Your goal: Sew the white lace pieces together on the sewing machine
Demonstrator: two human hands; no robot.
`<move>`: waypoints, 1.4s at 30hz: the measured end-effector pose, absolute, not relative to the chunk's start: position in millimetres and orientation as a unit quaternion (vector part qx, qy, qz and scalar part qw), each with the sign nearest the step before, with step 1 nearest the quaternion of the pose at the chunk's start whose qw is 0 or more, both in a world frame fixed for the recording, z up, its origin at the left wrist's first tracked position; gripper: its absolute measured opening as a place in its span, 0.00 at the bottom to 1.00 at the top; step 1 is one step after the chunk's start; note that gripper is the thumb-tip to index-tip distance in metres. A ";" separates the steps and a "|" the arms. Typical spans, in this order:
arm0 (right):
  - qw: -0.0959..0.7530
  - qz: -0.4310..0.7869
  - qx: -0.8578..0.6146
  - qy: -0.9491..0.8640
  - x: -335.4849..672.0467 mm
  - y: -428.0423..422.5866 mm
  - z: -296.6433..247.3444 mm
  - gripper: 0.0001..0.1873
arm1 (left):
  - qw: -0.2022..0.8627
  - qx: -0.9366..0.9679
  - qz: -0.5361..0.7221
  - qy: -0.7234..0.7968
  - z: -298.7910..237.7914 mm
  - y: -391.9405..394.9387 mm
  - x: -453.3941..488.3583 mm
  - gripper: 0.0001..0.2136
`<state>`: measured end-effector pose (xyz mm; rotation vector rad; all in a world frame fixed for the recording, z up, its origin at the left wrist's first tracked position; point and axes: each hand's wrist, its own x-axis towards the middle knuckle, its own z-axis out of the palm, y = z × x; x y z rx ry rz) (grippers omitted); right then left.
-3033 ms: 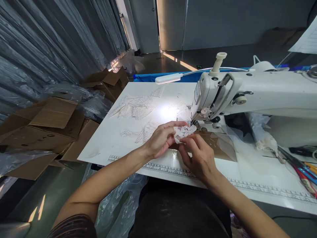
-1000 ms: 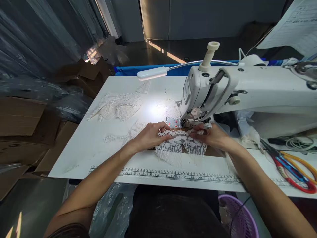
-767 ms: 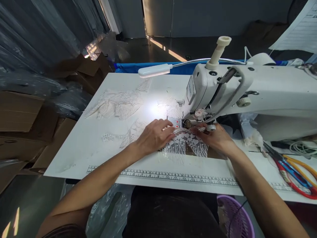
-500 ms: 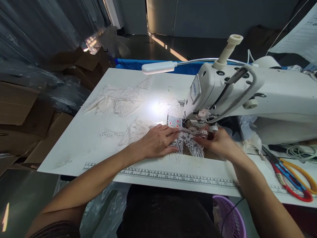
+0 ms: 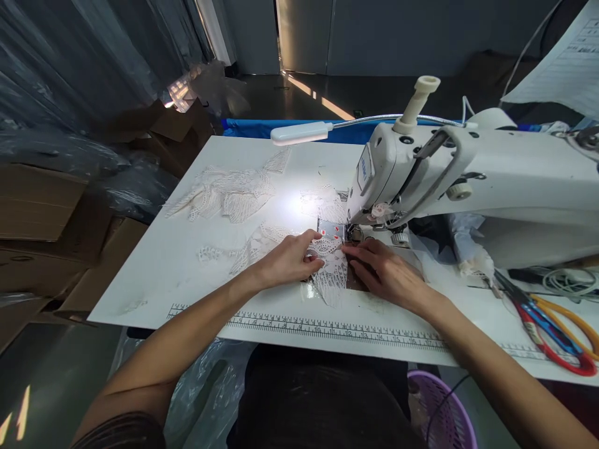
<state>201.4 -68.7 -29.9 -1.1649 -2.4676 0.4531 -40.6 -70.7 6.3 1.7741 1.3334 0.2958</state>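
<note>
The left hand's (image 5: 286, 259) forefinger and thumb stood apart, at the left part of a white lace piece (image 5: 331, 277); whether its curled inner fingers pinched the lace, I could not tell. The right hand (image 5: 388, 274) had its forefinger tip at the right edge of the same lace, with the thumb lower and nearer; whether those fingers were closed on the edge was also unclear. The lace lay between the two hands, its scalloped band on the far side and its fringe spread toward the near edge of the white table (image 5: 154, 274).

Just beyond the lace was a shiny metal plate (image 5: 330, 230) with red marks, beside the needle area of the white sewing machine (image 5: 524, 165), which stretched away to the right. A small pale rosette (image 5: 381, 211) sat on the machine's head. A second lace piece (image 5: 255, 249) lay just left of the left hand, and a lace heap (image 5: 234, 190) rested farther off on the left. A lamp (image 5: 299, 133) on a bendy neck hung over the far side.

A printed ruler scale (image 5: 318, 329) ran along the near edge. Scissors (image 5: 561, 349) with red and blue handles lay at the right, near an orange handle loop (image 5: 573, 321). A purple basket (image 5: 463, 415) stood below, near right; cardboard boxes (image 5: 40, 202) stood at the left.
</note>
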 end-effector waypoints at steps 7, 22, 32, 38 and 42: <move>0.168 0.021 -0.384 -0.908 196.2 -57.9 -39.4 0.20 | 0.392 0.702 0.151 0.575 4.2 -63.9 -39.1 0.26; 0.185 0.089 -0.401 -0.893 206.7 -64.1 -49.8 0.20 | 0.390 0.697 0.134 0.587 1.1 -61.1 -39.3 0.25; 0.205 0.132 -0.431 -0.869 205.4 -69.1 -47.9 0.20 | 0.406 0.682 0.124 0.596 1.5 -59.7 -39.2 0.26; 0.226 0.177 -0.396 -0.872 214.6 -68.7 -41.5 0.20 | 0.395 0.688 0.124 0.596 -0.6 -59.1 -39.9 0.26; 0.169 0.168 -0.341 -0.909 217.7 -69.8 -36.8 0.20 | 0.403 0.693 0.136 0.583 -4.3 -58.4 -41.7 0.25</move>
